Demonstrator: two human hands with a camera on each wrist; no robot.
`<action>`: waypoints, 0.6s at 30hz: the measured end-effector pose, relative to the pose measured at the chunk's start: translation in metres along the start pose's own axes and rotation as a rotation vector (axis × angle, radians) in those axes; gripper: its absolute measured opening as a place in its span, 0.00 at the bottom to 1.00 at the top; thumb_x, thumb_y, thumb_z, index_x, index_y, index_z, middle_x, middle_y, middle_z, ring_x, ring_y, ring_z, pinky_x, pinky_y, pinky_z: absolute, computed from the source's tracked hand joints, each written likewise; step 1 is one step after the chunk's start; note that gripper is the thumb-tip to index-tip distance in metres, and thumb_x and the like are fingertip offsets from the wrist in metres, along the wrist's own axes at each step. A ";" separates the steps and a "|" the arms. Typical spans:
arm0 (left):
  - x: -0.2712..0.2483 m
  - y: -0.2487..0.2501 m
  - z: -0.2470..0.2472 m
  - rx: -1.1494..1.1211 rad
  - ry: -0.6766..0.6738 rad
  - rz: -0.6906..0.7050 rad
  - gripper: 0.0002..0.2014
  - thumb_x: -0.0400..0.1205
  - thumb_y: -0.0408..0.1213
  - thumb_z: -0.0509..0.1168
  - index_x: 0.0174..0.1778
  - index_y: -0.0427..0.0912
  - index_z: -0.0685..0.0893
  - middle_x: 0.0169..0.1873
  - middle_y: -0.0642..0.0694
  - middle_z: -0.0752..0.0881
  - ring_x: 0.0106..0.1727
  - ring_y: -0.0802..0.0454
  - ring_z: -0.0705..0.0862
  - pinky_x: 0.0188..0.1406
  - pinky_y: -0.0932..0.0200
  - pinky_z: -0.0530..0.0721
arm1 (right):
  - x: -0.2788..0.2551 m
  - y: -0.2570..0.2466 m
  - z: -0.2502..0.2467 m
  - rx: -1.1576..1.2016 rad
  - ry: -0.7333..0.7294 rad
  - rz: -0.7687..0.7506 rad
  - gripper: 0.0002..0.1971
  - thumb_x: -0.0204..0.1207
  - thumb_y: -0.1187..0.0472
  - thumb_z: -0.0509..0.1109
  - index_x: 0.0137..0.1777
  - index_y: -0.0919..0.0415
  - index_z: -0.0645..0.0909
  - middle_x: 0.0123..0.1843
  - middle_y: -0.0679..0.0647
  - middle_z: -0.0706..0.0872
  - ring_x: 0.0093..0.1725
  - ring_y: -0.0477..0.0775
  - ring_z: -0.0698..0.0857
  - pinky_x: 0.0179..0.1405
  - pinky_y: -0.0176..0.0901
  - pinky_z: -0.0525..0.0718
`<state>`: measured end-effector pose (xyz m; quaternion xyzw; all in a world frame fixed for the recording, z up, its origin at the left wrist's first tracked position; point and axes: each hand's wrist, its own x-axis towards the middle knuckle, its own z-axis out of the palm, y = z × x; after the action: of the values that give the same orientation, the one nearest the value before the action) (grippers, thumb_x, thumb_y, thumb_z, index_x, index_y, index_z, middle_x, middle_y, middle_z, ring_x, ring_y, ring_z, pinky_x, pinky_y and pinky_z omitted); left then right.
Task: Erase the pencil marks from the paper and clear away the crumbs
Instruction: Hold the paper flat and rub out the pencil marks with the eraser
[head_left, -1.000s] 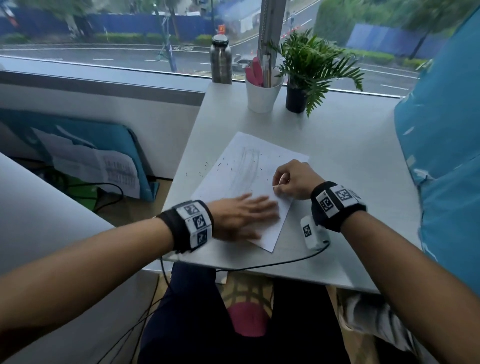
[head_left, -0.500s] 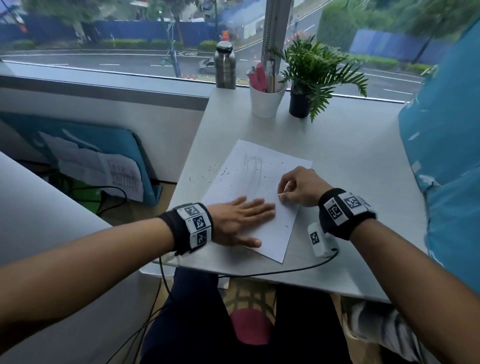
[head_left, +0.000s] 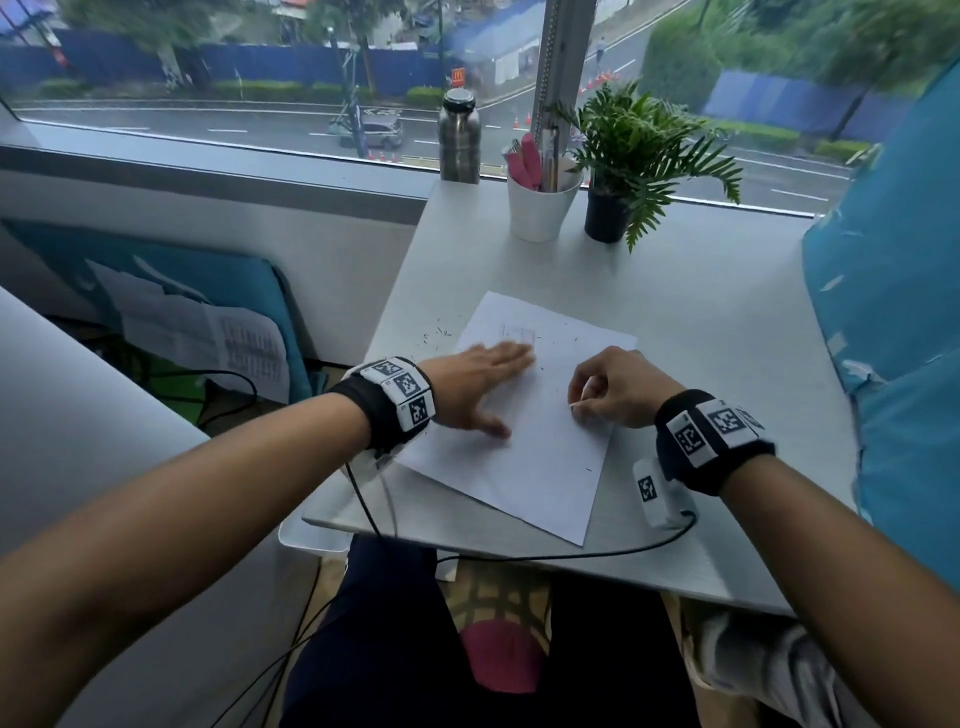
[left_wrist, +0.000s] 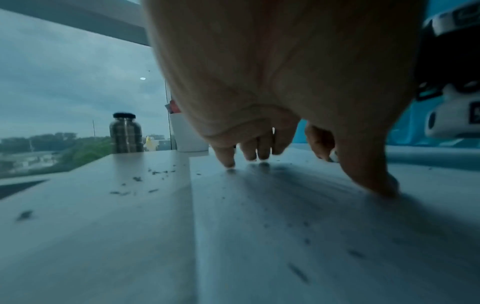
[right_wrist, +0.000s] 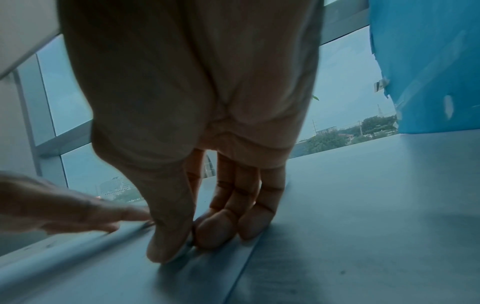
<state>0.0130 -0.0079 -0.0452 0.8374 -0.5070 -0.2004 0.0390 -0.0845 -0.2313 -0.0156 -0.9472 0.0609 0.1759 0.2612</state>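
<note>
A white paper sheet (head_left: 540, 457) lies askew on the white table (head_left: 727, 338), with faint pencil marks (head_left: 519, 332) near its far end. My left hand (head_left: 488, 384) lies flat on the sheet's left part, fingers straight and blurred; in the left wrist view its fingertips (left_wrist: 228, 162) touch the paper. My right hand (head_left: 613, 389) rests curled on the sheet's right side and pinches a small white eraser (head_left: 574, 404), mostly hidden between thumb and fingers (right_wrist: 166, 242). Dark crumbs (head_left: 434, 335) lie on the table left of the sheet, and more crumbs (left_wrist: 298, 271) are scattered over the paper.
At the table's far end by the window stand a steel bottle (head_left: 458, 137), a white cup of pens (head_left: 540, 208) and a potted plant (head_left: 623, 171). A blue panel (head_left: 893, 338) borders the right side. A black cable (head_left: 571, 556) hangs along the front edge.
My left hand has slid from the sheet's near part up toward its far left, fingers flat. The pencil smear looks much fainter. My right hand stays curled on the right side.
</note>
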 end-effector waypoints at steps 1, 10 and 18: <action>0.000 0.003 0.001 -0.055 -0.012 0.031 0.54 0.75 0.61 0.73 0.88 0.42 0.51 0.87 0.47 0.48 0.87 0.52 0.48 0.86 0.50 0.48 | -0.001 0.001 0.000 -0.006 -0.002 0.001 0.03 0.69 0.62 0.78 0.39 0.52 0.88 0.34 0.49 0.89 0.34 0.41 0.83 0.31 0.29 0.76; 0.001 0.011 0.008 -0.091 0.004 -0.129 0.65 0.54 0.70 0.80 0.85 0.61 0.55 0.87 0.50 0.47 0.86 0.46 0.49 0.85 0.46 0.52 | 0.007 -0.036 0.021 -0.023 0.190 -0.110 0.05 0.68 0.60 0.81 0.42 0.58 0.90 0.37 0.51 0.89 0.39 0.47 0.86 0.45 0.37 0.86; 0.006 0.006 0.014 -0.052 -0.060 -0.140 0.70 0.56 0.75 0.75 0.87 0.58 0.42 0.87 0.49 0.36 0.87 0.50 0.36 0.85 0.41 0.39 | -0.010 -0.056 0.041 -0.058 0.126 -0.244 0.02 0.68 0.64 0.78 0.39 0.60 0.92 0.34 0.49 0.88 0.31 0.46 0.82 0.39 0.34 0.80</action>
<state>0.0048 -0.0143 -0.0586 0.8631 -0.4430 -0.2407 0.0312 -0.0942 -0.1616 -0.0184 -0.9639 -0.0434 0.0846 0.2486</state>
